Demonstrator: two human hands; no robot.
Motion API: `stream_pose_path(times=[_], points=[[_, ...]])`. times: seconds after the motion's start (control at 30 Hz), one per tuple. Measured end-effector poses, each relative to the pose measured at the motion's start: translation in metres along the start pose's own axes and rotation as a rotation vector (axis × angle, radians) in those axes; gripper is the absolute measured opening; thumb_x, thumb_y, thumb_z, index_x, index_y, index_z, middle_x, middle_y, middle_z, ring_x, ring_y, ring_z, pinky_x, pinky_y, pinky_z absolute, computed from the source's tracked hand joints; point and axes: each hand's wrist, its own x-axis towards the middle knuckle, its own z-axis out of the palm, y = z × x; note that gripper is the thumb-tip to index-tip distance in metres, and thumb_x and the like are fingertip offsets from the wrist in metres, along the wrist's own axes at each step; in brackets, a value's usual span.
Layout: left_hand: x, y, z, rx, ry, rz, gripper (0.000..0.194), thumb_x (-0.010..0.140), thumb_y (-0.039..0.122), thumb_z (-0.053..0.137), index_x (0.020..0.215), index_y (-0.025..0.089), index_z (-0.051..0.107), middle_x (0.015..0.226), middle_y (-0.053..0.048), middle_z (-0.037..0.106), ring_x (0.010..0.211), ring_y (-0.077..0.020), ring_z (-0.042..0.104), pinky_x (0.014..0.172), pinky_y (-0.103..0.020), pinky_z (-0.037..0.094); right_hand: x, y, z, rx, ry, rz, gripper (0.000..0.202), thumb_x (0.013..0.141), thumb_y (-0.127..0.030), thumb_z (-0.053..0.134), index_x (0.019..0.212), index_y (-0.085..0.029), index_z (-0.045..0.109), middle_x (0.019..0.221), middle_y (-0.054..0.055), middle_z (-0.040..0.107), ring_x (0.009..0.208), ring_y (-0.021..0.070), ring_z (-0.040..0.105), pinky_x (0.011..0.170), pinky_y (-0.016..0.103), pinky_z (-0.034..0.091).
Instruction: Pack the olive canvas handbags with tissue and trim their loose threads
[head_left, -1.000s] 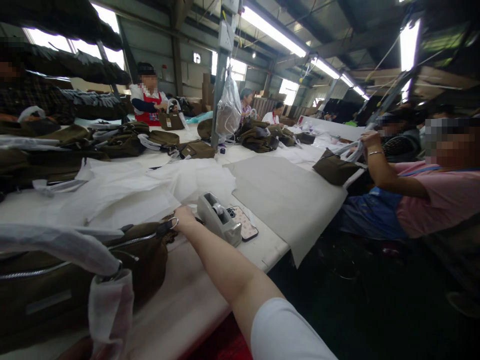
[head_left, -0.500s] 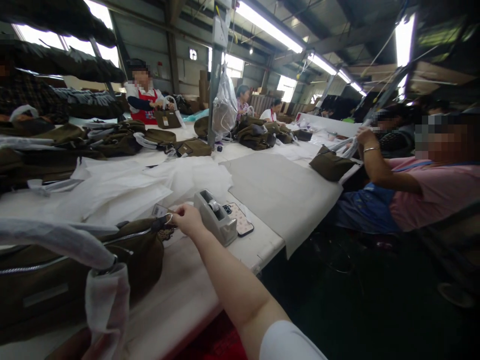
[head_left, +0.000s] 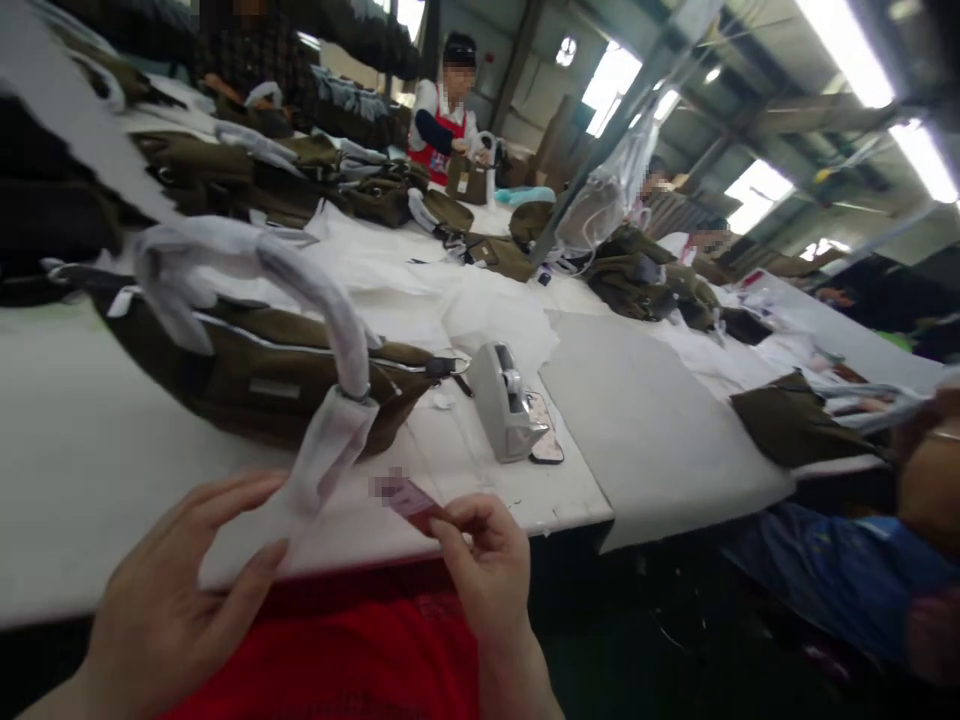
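An olive-green handbag [head_left: 300,400] with a long zipper lies on the white table, its handle [head_left: 315,290] wrapped in white paper and arching up. My left hand [head_left: 172,580] is beside the wrapped lower end of that handle, fingers stretched and thumb apart, with nothing plainly gripped. Between thumb and fingertips of my right hand [head_left: 487,555] is a small reddish tag [head_left: 416,507], held over the table's front edge. A grey tape dispenser [head_left: 502,410] stands to the right of the bag, and a phone [head_left: 546,430] lies beside it.
White tissue sheets [head_left: 480,300] lie behind the bag. More olive bags [head_left: 367,195] are heaped along the back. A grey sheet [head_left: 660,420] covers the table to the right. A co-worker in a red apron [head_left: 442,130] handles a bag across the table; another person's arm [head_left: 930,470] is at the right edge.
My right hand has drawn back from the ring at the bag's end toward me and now holds the reddish tag. My left hand has come into view. The camera has turned left and tilted.
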Motion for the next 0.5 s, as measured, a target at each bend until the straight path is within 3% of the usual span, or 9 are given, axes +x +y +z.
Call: stream_pose_path(times=[0.1,0.17,0.3,0.5], points=[[0.006,0.014,-0.01,-0.177,-0.074,0.038,0.033,0.094,0.034,0.047,0.125,0.026,0.056,0.126,-0.004,0.059,0.115,-0.02,0.056,0.101,-0.03,0.041,-0.012,-0.01,0.019,-0.091,-0.286,0.062,0.01,0.078,-0.025,0.073,0.076,-0.019,0.065,0.071,0.001,0.067,0.062,0.0139,0.061,0.057,0.024,0.049],[0.012,0.021,-0.016,-0.261,-0.18,-0.02,0.028,0.097,0.034,0.043,0.111,0.024,0.066,0.12,-0.004,0.063,0.112,-0.0186,0.058,0.099,-0.027,0.041,-0.014,-0.012,0.031,-0.133,-0.394,0.08,0.009,0.078,-0.022,0.072,0.076,-0.018,0.064,0.069,0.0,0.066,0.061,0.0126,0.059,0.057,0.023,0.047],[0.013,0.019,-0.02,-0.317,-0.402,-0.119,0.032,0.099,0.037,0.042,0.099,0.024,0.072,0.104,-0.003,0.07,0.104,-0.0165,0.062,0.097,-0.025,0.043,-0.015,-0.014,0.047,-0.16,-0.496,0.083,0.006,0.076,-0.019,0.071,0.076,-0.018,0.065,0.067,-0.002,0.065,0.06,0.011,0.056,0.056,0.022,0.044],[0.008,0.0,-0.017,-0.514,-0.446,-0.337,0.03,0.096,0.044,0.048,0.098,0.026,0.072,0.098,-0.001,0.069,0.093,-0.0152,0.063,0.085,-0.021,0.047,-0.015,-0.021,0.064,-0.198,-0.53,0.102,0.005,0.073,-0.017,0.072,0.075,-0.017,0.066,0.064,-0.003,0.062,0.055,0.0088,0.05,0.053,0.02,0.039]])
